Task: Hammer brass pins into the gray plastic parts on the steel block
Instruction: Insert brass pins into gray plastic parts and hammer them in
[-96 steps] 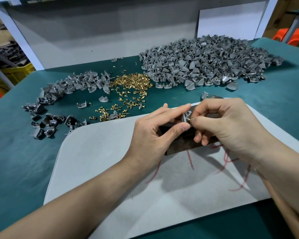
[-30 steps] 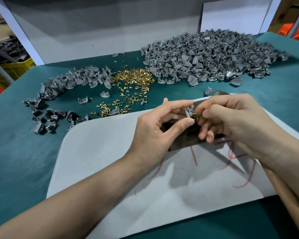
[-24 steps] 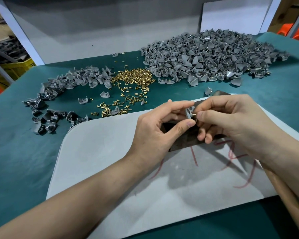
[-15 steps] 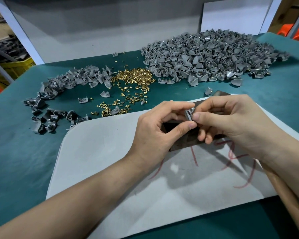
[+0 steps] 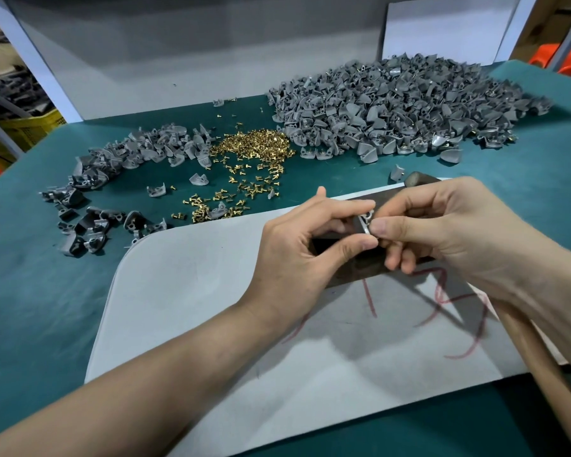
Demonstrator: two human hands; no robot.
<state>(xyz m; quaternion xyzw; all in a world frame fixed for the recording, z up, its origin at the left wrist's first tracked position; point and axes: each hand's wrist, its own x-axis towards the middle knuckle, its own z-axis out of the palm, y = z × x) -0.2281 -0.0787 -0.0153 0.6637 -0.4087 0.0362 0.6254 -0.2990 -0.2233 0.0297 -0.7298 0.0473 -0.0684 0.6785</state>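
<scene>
Pinches part [image 5: 366, 222] with left hand [image 5: 297, 249] just above block [image 5: 350, 272], right hand [image 5: 442, 232] pinching at same part, probably seating 1 pin hidden behind fingertips [image 5: 380, 229]; risks skewing or dropping pin through a slack pinch, and bending it later under hammer [image 5: 541, 374] lying at right.

A small assembly workshop is indicated. A bench [image 5: 30, 291] covered in green cloth is loaded with a large heap of identical gray plastic parts [image 5: 393, 107], a smaller heap [image 5: 139, 156] and a pile of brass pins [image 5: 251, 146]. A steel block [image 5: 353, 268] is set on a gray mat [image 5: 195, 291], and a yellow crate [image 5: 23, 127] is seen at the left.
</scene>
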